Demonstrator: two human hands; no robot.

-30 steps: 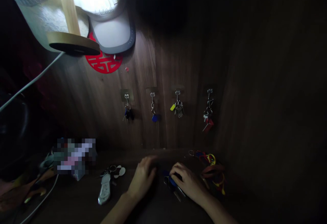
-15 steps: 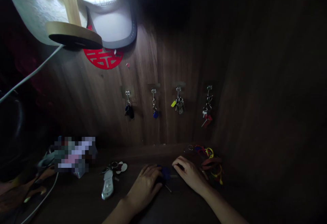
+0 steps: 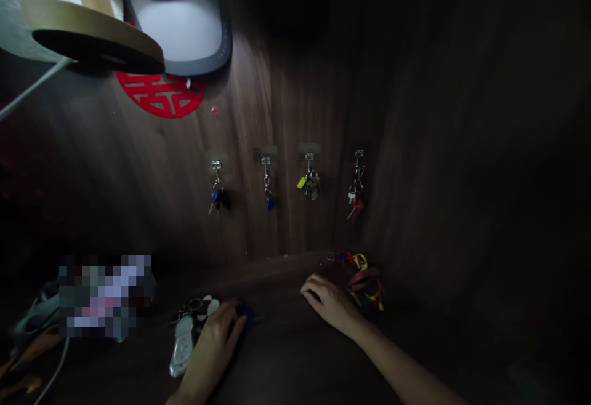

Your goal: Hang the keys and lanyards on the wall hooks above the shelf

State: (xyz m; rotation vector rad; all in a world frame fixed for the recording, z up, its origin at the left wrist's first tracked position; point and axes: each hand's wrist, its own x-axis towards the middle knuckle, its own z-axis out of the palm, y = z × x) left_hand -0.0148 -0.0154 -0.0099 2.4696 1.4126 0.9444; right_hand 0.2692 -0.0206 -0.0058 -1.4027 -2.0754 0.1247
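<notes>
Blue key tag (image 3: 244,311) sits at the left hand (image 3: 210,349), about 2 o'clock from it, low on the bench (image 3: 281,356). Left fingers (image 3: 232,317) curl closed over it and appear to hold it, though the grip is partly hidden. What looks like a thin key blade (image 3: 261,319) pokes out past the tag. Right hand (image 3: 330,303) lies open, right fingers (image 3: 314,285) lightly curved, holding nothing, with tangled coloured cords (image 3: 362,279) at 1 o'clock. Silver fob (image 3: 181,346) lies touching the left hand at 9 o'clock. Four wall hooks (image 3: 265,162) at 12 o'clock carry key bunches. Handling note: tag is small and the blade can swing, so a firm pinch on the tag, blade kept clear of the palm, seems safest.
</notes>
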